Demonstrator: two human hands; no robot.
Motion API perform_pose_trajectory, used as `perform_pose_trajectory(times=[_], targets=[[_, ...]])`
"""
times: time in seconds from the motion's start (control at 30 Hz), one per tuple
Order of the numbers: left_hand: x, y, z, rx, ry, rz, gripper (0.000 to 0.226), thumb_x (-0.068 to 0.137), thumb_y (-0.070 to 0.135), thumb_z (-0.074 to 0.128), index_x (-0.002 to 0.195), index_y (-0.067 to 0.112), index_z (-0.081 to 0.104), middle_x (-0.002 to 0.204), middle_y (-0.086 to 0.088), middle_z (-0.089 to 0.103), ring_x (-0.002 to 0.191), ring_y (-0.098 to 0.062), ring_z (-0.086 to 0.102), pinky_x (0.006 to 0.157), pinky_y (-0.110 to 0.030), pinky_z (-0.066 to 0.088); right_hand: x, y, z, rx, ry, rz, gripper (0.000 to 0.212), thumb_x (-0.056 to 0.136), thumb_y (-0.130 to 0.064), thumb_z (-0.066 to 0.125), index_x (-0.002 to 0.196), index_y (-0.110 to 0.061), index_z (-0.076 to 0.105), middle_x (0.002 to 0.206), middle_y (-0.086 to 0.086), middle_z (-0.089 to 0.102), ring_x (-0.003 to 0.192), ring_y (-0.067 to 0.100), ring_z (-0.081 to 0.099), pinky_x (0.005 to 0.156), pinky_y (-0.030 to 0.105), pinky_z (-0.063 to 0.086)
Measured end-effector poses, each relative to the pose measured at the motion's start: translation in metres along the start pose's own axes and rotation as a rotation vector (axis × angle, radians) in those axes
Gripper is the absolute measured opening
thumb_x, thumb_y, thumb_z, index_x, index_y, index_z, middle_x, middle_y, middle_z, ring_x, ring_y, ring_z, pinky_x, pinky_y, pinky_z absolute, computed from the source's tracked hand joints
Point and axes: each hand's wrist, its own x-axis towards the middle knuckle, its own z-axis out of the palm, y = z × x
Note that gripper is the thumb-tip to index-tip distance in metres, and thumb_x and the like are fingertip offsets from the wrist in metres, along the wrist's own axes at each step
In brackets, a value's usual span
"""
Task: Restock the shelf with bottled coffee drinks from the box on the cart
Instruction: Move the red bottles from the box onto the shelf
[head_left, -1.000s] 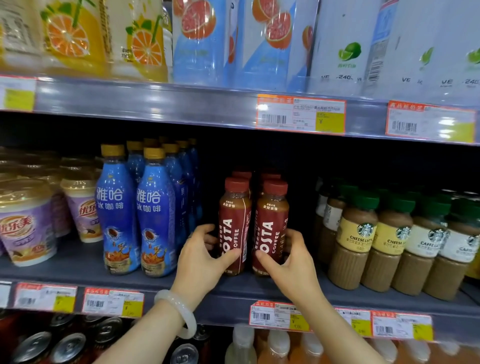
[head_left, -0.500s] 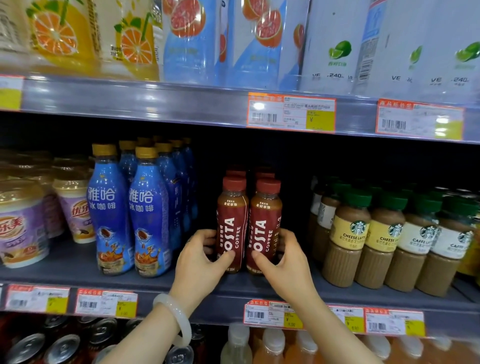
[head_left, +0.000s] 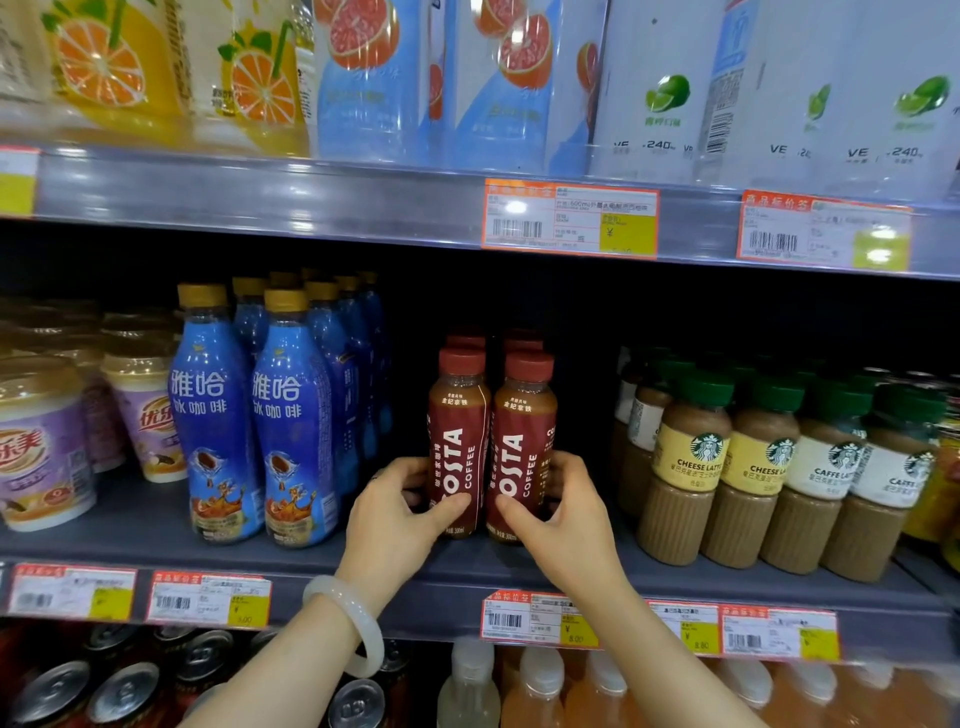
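A grey metal shelf is carrying smooth plastic bottles upright near its front edge. Two blue bottles are standing in front to the left and four ribbed Starbucks bottles to the right. Between them two red Costa bottles are touching side by side, more behind. The left hand is curling round the left one, the right hand round the right one.

Head view, close, facing shelf
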Motion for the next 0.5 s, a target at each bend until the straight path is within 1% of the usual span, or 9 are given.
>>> perform_pose_trajectory(times=[0.07, 0.27, 0.5], targets=[[0.0002, 0.0004, 0.0001, -0.005, -0.001, -0.013, 0.049, 0.073, 0.029, 0.077, 0.117, 0.018, 0.057, 0.105, 0.007, 0.06, 0.094, -0.012, 0.056, 0.081, -0.027, 0.045, -0.0002, -0.0003, -0.0004, 0.002, -0.001, 0.001, 0.06, 0.075, -0.031, 0.074, 0.125, -0.023, 0.042, 0.12, -0.005, 0.056, 0.106, 0.008, 0.055, 0.087, 0.023, 0.047], [0.0007, -0.0005, 0.0008, 0.007, 0.005, -0.034, 0.049, 0.073, 0.031, 0.077, 0.116, 0.017, 0.057, 0.107, 0.006, 0.062, 0.095, -0.013, 0.058, 0.081, -0.028, 0.046, -0.0003, -0.0002, -0.0001, -0.01, -0.009, 0.007, 0.062, 0.075, -0.033, 0.073, 0.127, -0.023, 0.04, 0.122, -0.005, 0.055, 0.108, 0.009, 0.055, 0.091, 0.029, 0.049], [0.0001, 0.0015, 0.0011, 0.022, 0.022, -0.022, 0.053, 0.072, 0.03, 0.078, 0.118, 0.014, 0.056, 0.106, 0.004, 0.062, 0.093, -0.013, 0.058, 0.081, -0.028, 0.047, 0.0009, -0.0005, -0.0005, -0.011, -0.008, 0.003, 0.062, 0.075, -0.032, 0.073, 0.127, -0.021, 0.041, 0.121, -0.004, 0.056, 0.106, 0.01, 0.057, 0.088, 0.026, 0.049]])
